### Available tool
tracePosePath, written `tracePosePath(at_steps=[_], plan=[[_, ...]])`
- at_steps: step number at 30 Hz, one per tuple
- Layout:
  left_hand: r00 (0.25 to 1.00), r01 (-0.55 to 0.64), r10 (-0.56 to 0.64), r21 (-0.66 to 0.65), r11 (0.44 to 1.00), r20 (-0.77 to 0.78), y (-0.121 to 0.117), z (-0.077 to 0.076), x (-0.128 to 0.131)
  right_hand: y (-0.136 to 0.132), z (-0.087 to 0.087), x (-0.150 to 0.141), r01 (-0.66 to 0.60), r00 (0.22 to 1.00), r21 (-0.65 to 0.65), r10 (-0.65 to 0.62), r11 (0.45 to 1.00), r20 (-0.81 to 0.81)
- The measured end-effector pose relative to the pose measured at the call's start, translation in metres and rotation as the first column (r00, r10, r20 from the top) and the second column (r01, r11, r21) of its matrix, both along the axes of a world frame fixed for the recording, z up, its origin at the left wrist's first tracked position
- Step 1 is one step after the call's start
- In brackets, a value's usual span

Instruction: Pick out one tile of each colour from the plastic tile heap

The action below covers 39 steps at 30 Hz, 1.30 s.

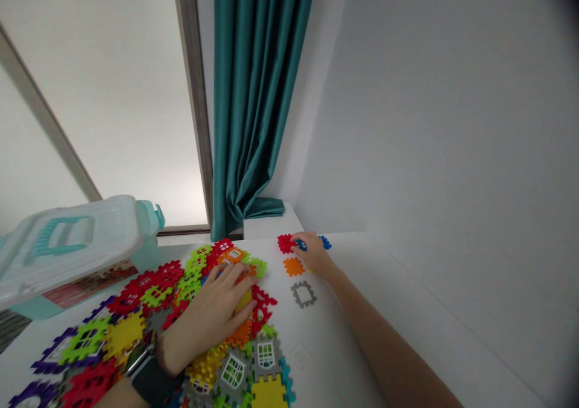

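Observation:
My left hand (208, 317) lies over a heap of colourful interlocking plastic waffle tiles (239, 360), its fingers curled around a yellow tile (243, 302) that is partly hidden. A dark wristwatch (151, 382) sits on that wrist. At the far end of the table, my right hand (312, 252) grips a red tile (284, 244) and a blue tile (325, 242), which meet under my fingers. Just below that hand lie a separate orange tile (294, 267) and a grey window tile (303, 294).
A white table (344, 329) runs along a white wall (429, 124). A lidded plastic storage box (67, 251) with teal handles stands at the left, beside the heap. A teal curtain (253, 94) hangs behind the table, next to a frosted window.

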<state>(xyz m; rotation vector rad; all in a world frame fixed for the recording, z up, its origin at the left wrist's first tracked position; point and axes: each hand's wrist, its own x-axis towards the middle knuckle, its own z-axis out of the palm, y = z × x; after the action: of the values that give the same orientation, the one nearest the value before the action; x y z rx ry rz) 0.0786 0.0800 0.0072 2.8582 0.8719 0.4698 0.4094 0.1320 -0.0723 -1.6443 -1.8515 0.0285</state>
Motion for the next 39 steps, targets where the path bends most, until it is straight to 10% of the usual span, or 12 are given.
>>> tracePosePath(at_steps=[39], plan=[[0.998,-0.01,0.007,0.059,0.998,0.055,0.0056,0.0051,-0.0077,-0.0059,0.0037,-0.0063,0.073,0.996,-0.052,-0.07,0.996,0.049]])
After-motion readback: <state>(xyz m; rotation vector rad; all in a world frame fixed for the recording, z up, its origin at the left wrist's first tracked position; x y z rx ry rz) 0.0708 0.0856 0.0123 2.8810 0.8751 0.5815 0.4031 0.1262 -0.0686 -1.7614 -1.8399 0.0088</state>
